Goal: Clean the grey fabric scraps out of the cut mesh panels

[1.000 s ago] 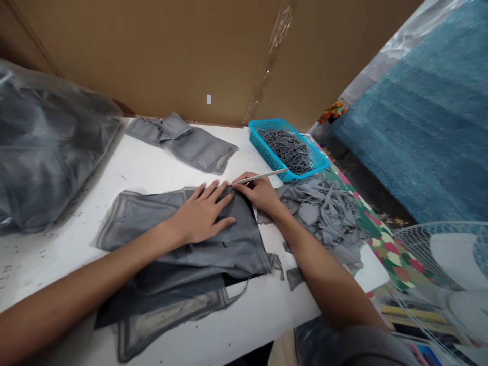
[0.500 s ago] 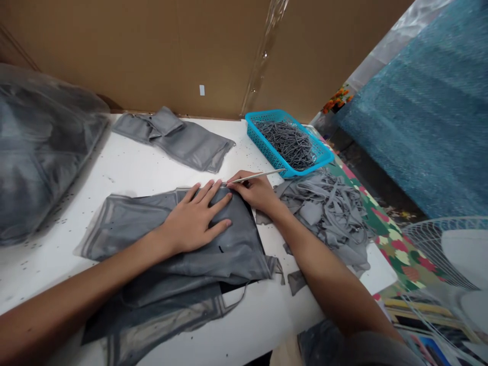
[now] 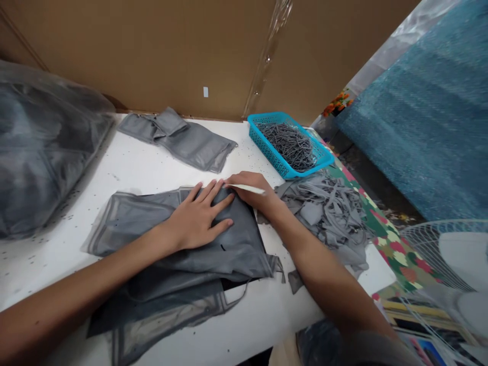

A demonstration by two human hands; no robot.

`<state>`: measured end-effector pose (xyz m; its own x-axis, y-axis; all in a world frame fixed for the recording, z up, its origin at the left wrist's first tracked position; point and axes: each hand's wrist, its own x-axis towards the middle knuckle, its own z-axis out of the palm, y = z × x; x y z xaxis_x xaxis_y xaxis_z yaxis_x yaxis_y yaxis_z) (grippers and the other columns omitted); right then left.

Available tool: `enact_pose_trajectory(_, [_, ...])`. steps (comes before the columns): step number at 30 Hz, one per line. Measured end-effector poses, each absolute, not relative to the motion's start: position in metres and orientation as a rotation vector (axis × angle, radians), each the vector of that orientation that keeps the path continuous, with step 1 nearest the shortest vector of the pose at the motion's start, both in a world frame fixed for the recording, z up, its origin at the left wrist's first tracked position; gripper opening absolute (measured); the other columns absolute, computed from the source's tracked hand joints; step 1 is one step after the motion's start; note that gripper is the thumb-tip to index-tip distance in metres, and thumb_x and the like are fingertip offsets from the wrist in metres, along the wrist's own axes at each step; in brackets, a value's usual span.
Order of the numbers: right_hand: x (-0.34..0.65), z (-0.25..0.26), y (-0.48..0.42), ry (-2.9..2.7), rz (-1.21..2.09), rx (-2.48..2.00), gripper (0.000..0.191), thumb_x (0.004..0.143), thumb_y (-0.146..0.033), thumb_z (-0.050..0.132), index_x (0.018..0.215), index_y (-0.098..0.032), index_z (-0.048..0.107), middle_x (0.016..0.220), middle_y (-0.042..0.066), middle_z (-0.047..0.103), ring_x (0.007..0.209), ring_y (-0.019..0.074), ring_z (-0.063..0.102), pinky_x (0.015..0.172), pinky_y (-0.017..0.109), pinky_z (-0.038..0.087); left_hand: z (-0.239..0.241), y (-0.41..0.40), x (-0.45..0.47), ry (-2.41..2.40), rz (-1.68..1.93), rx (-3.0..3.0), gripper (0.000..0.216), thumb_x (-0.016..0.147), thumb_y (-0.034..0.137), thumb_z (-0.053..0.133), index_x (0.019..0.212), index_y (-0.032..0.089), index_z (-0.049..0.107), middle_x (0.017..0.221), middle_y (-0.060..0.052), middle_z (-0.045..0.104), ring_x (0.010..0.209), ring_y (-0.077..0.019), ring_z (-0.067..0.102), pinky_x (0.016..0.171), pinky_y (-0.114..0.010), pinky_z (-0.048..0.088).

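My left hand (image 3: 198, 218) lies flat with fingers spread on a dark grey piece of sheer fabric (image 3: 236, 249), pressing near its upper edge. Just beside those fingertips, my right hand (image 3: 253, 190) is closed around a thin, pale stick-like tool (image 3: 247, 188), whose near end points toward the right. Its working tip is hidden at the fabric edge between my fingers, so the exact kind of tool cannot be made out. More layers of the grey fabric stick out below and to the left.
A blue plastic basket (image 3: 287, 172) holds many thin grey strips. Grey fabric scraps (image 3: 328, 213) are heaped below it, beside my right forearm. Folded grey fabric (image 3: 194, 145) lies at the back, a large clear plastic bag (image 3: 41, 152) at left, cardboard (image 3: 152, 56) behind.
The pale tool has turned in my right hand: its free end swung down toward my wrist from near the basket. My left hand stays flat on the fabric. The view shifts slightly.
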<state>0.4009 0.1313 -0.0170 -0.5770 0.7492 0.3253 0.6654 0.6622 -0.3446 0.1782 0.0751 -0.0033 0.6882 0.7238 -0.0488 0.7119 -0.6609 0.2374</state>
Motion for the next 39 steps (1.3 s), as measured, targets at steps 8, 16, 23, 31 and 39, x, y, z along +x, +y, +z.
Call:
enact_pose_trajectory(8, [0.397, -0.008, 0.124, -1.974, 0.472, -1.233, 0.017, 0.098, -0.028, 0.064, 0.088, -0.019, 0.073, 0.089, 0.004, 0.078, 0.078, 0.0166, 0.069, 0.07, 0.026, 0.048, -0.003, 0.074, 0.178, 1.174, 0.029, 2.677, 0.072, 0.106, 0.062, 0.037, 0.165, 0.021, 0.032, 0.174, -0.016, 0.007, 0.162, -0.0281, 0.003, 0.131, -0.057, 0.008])
enact_pose_trajectory(16, [0.413, -0.005, 0.069, -1.87, 0.855, -1.239, 0.009, 0.088, -0.029, 0.076, 0.086, -0.02, 0.078, 0.086, 0.003, 0.079, 0.079, 0.0173, 0.07, 0.072, 0.028, 0.052, -0.01, 0.072, 0.178, 1.23, 0.063, 2.717, 0.088, 0.103, 0.066, 0.035, 0.164, 0.003, 0.026, 0.173, -0.017, 0.012, 0.163, -0.0309, 0.008, 0.132, -0.054, 0.01])
enact_pose_trajectory(23, [0.411, -0.012, 0.073, -1.899, 0.776, -1.211, 0.008, 0.09, -0.028, 0.075, 0.088, -0.022, 0.079, 0.086, 0.002, 0.079, 0.08, 0.0182, 0.071, 0.073, 0.029, 0.053, -0.012, 0.072, 0.177, 1.224, 0.11, 2.736, 0.087, 0.103, 0.065, 0.034, 0.164, 0.004, 0.028, 0.173, -0.017, 0.014, 0.162, -0.0322, 0.012, 0.132, -0.054, 0.013])
enact_pose_trajectory(31, [0.412, -0.012, 0.075, -1.993, 0.683, -1.138, 0.008, 0.093, -0.028, 0.073, 0.091, -0.023, 0.078, 0.091, 0.003, 0.081, 0.085, 0.0202, 0.075, 0.077, 0.032, 0.058, -0.013, 0.072, 0.177, 1.225, 0.111, 2.751, 0.086, 0.104, 0.066, 0.033, 0.165, 0.005, 0.027, 0.174, -0.016, 0.016, 0.162, -0.0321, 0.011, 0.132, -0.053, 0.013])
enact_pose_trajectory(39, [0.409, -0.018, 0.08, -2.401, 0.299, -1.017, 0.017, 0.103, -0.022, 0.056, 0.102, -0.023, 0.073, 0.102, 0.008, 0.079, 0.096, 0.0222, 0.072, 0.086, 0.033, 0.055, -0.005, 0.071, 0.18, 1.223, -0.002, 2.682, 0.088, 0.103, 0.065, 0.033, 0.166, 0.004, 0.022, 0.174, -0.015, 0.009, 0.163, -0.0321, 0.005, 0.132, -0.054, 0.009])
